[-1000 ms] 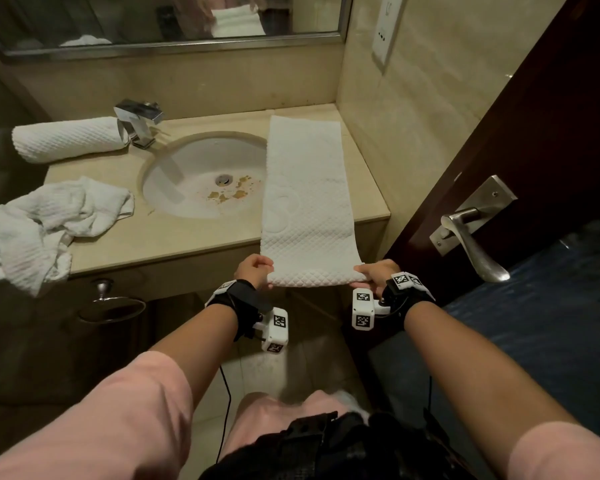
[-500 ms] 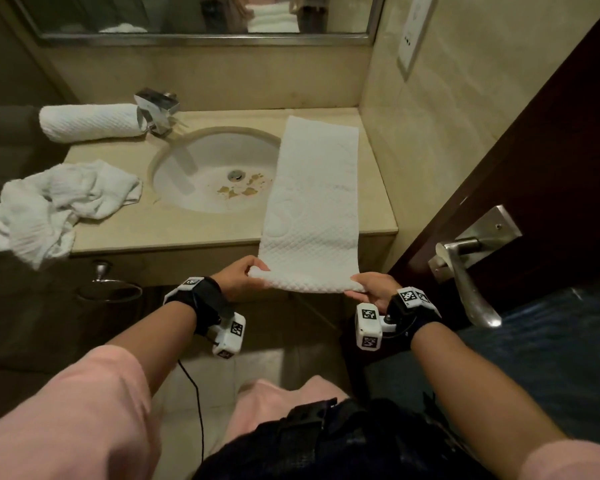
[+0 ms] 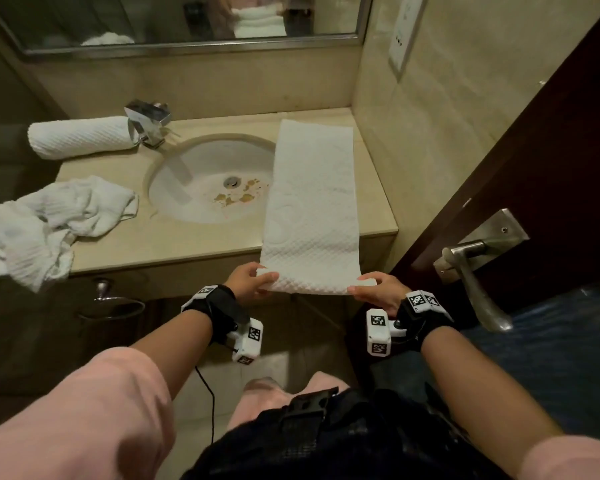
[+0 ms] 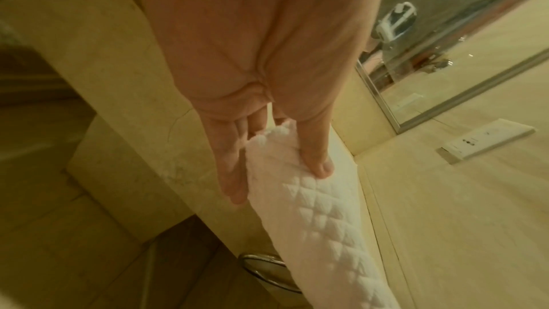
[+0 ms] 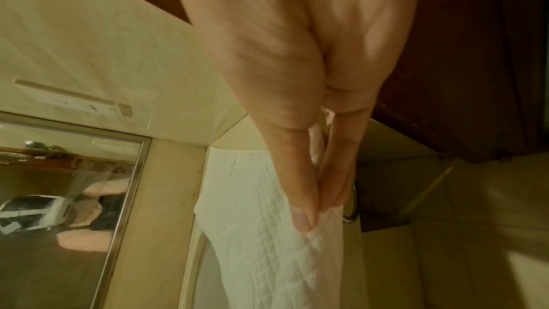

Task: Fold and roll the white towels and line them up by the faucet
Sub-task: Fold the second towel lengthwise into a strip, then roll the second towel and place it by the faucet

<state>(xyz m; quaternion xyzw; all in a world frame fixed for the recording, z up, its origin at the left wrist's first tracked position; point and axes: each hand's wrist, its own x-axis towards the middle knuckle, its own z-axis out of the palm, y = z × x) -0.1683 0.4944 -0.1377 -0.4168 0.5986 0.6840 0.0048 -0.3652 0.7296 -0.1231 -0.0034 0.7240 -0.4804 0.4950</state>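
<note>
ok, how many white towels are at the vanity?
3: rolled towel left of the faucet, crumpled towel at the counter's left edge, folded towel right of the basin. Mirror reflections excluded.

Both hands, the left hand (image 3: 248,280) and right hand (image 3: 378,292), have turned the folded towel's (image 3: 312,202) near edge over, apparently starting the roll.

Left hand (image 3: 246,281), right hand (image 3: 378,293), both pinching

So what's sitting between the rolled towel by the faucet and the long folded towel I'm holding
In the head view, the faucet and the sink basin lie between the rolled towel and the folded towel. The crumpled towel lies nearer, off that line.
</note>
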